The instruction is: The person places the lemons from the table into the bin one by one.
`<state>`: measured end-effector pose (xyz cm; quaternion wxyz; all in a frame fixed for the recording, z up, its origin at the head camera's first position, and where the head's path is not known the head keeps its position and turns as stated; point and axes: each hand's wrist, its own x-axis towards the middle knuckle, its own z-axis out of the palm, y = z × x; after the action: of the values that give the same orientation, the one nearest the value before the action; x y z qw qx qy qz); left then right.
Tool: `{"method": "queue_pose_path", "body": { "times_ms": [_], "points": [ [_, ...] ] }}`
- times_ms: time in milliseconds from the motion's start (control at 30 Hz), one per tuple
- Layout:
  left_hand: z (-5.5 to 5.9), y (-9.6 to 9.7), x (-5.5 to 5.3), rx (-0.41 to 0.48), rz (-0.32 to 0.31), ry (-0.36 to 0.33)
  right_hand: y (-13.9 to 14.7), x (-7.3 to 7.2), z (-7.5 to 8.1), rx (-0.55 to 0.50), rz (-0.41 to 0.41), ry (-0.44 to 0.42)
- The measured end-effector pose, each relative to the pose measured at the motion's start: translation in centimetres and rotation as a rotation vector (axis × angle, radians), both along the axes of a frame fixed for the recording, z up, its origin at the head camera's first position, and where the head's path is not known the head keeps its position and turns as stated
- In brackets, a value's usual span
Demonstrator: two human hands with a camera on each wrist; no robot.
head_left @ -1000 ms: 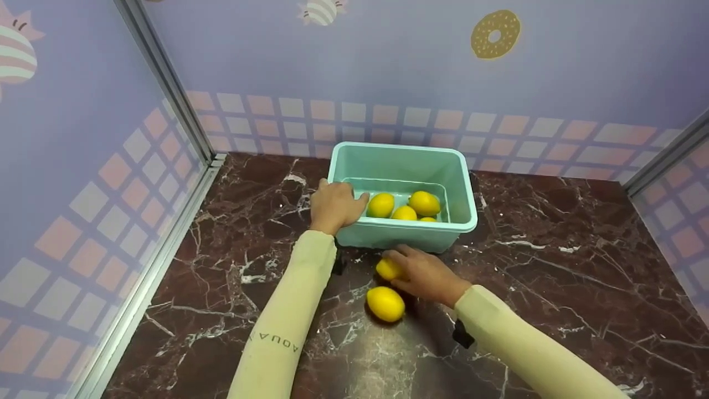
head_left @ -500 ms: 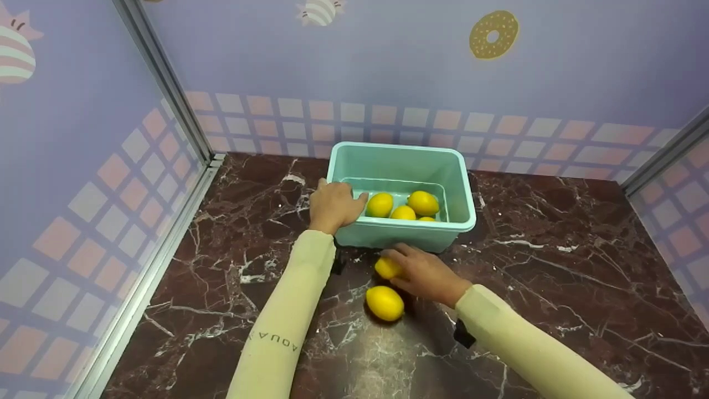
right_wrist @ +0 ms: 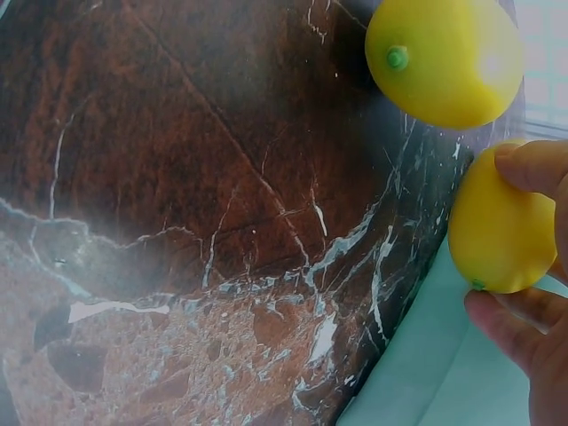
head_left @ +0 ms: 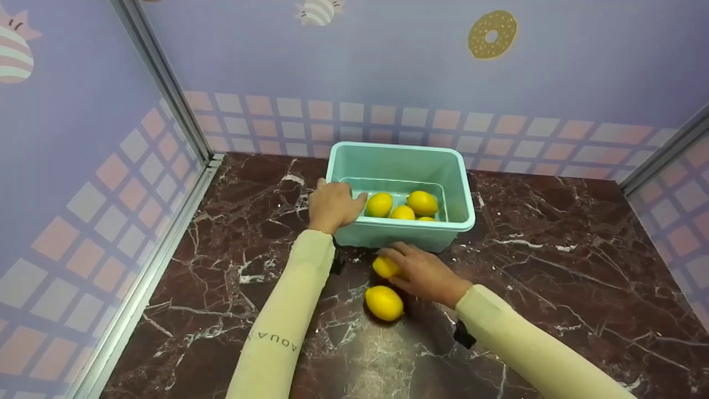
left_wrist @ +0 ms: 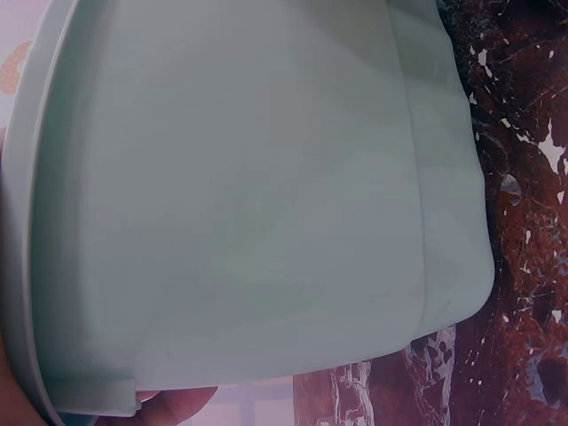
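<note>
A pale green plastic bin [head_left: 465, 191] stands near the back wall, with several yellow lemons [head_left: 422, 203] on its floor. My left hand [head_left: 334, 208] grips the bin's front left corner, its thumb over the rim; the left wrist view is filled by the bin's outer wall [left_wrist: 248, 195]. Just in front of the bin, my right hand [head_left: 425, 272] holds a lemon [right_wrist: 497, 226] between thumb and fingers, and part of that fruit is hidden by the hand. Another lemon [head_left: 384, 303] lies on the table closer to me, beside the held one.
The tabletop [head_left: 554, 310] is dark red marble with white veins. Behind the bin rises a purple wall [head_left: 388, 61] printed with pink and white squares. A metal rail [head_left: 149, 277] runs along the left side, where a second printed panel stands.
The held lemon has shifted very slightly to the left under my right hand. My left hand and the bin keep their place, apart from a tiny drift of the whole view.
</note>
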<state>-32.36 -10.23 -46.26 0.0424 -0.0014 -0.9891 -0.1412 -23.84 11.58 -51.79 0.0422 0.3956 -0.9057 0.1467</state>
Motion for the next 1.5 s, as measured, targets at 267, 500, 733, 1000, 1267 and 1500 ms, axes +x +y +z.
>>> {"method": "queue_pose_path", "body": {
  "times_ms": [267, 500, 733, 1000, 1267, 1500],
  "points": [
    [0.0, 0.0, 0.0, -0.002, 0.005, -0.003, -0.1, 0.1, 0.4, 0.006, 0.005, 0.007],
    [0.1, -0.1, 0.1, -0.009, -0.002, -0.012, -0.1, 0.2, 0.7, 0.006, 0.017, 0.001],
    [0.1, -0.1, 0.0, -0.009, 0.0, -0.013, -0.2, 0.4, 0.9, -0.005, 0.022, 0.018],
    [0.1, -0.1, 0.1, -0.01, 0.006, -0.027, -0.4, 0.5, 1.0, -0.017, 0.023, 0.031],
    [0.2, 0.0, 0.2, -0.008, 0.001, -0.022, -0.4, 0.6, 1.1, -0.037, 0.039, 0.093],
    [0.2, 0.0, 0.2, -0.004, -0.001, -0.019, -0.3, 0.7, 1.3, -0.062, 0.042, 0.112]
  ]
}}
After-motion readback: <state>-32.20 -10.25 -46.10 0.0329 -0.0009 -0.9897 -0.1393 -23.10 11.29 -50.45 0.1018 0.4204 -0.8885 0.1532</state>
